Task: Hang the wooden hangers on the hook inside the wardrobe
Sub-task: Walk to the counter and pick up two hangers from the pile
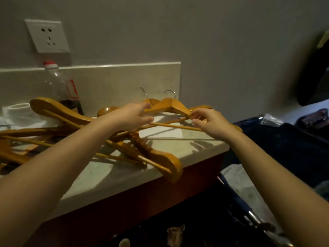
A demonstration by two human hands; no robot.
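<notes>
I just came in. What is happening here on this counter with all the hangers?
A person is taking one wooden hanger from a pile of hangers lying on the counter. The right hand pinches the hanger's right arm. The left hand has its fingers above and its thumb below the left arm, but whether it grips cannot be told. The hanger is at the back of the counter and has not yet been carried away.

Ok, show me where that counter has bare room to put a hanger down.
Two bare patches on the counter: the right corner, between the hanger pile and the right edge, under the top hanger; and the front strip between the pile and the front edge. The left is crowded: hangers, bottle, white roll.
</notes>
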